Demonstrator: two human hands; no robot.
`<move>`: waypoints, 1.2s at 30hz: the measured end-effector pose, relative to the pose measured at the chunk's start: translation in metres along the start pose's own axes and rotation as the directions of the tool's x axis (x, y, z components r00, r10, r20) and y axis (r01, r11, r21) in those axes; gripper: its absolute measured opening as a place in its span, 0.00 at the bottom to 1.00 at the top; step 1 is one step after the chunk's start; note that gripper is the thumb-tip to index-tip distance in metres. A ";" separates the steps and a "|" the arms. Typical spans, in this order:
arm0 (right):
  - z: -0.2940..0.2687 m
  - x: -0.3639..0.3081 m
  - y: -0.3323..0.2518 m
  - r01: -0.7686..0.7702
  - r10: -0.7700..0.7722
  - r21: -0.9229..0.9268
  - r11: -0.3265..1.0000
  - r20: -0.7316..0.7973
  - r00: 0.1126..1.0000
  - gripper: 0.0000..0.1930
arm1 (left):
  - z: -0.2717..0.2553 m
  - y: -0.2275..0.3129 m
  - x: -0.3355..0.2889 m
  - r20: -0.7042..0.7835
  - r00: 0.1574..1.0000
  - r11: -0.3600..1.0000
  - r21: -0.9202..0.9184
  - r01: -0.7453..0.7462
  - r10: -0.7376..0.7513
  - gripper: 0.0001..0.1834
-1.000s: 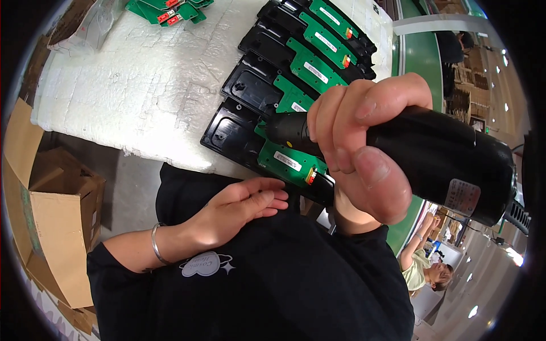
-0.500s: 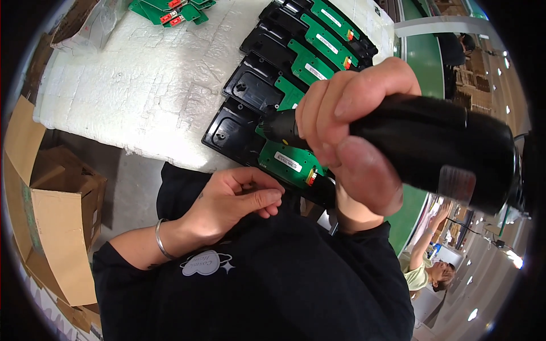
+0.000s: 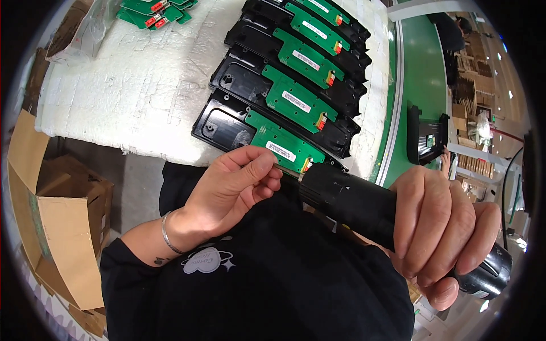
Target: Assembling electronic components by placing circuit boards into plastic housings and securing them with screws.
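Note:
My right hand (image 3: 446, 227) is wrapped round a black electric screwdriver (image 3: 350, 196), which lies almost level with its thin bit toward the left. At the bit's tip, my left hand (image 3: 227, 184) is closed in a pinch. Whatever is between those fingertips is too small to make out. Just beyond them is the nearest black plastic housing (image 3: 222, 126), with a green circuit board (image 3: 256, 136) in it. The board carries a white label and a small red-and-yellow connector (image 3: 307, 164). Several similar housings with boards lie in a row behind it.
White foam-like wrapping (image 3: 131, 102) covers the work surface. Loose green boards with red connectors (image 3: 156, 14) are piled at the far left. An open cardboard box (image 3: 68, 244) stands low on the left. To the right, another black housing (image 3: 427, 139) is on a green surface (image 3: 418, 74).
My right hand has swung the screwdriver down and right, off the nearest board, its bit now at my left fingertips. My left hand has shifted slightly up and left, still pinched.

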State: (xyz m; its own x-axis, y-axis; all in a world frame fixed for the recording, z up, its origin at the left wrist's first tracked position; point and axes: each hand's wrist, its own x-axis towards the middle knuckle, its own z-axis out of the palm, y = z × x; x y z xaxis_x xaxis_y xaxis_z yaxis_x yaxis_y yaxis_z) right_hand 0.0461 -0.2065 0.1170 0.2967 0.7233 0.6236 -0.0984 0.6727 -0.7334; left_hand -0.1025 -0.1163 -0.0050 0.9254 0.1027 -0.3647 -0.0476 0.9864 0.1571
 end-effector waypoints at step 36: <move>-0.026 -0.023 0.020 -0.339 0.318 -0.210 0.917 -0.128 0.939 0.14 | -0.005 -0.021 0.013 -0.082 0.976 0.926 0.310 0.217 -0.201 0.10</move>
State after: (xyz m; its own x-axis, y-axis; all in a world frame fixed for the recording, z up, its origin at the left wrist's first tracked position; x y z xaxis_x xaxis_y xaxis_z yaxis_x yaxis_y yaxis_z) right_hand 0.0623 -0.2140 0.0812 0.3689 0.8734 0.3180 0.0085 0.3389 -0.9408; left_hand -0.0910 -0.1355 -0.0173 0.8820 -0.0874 -0.4632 0.2732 0.8956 0.3511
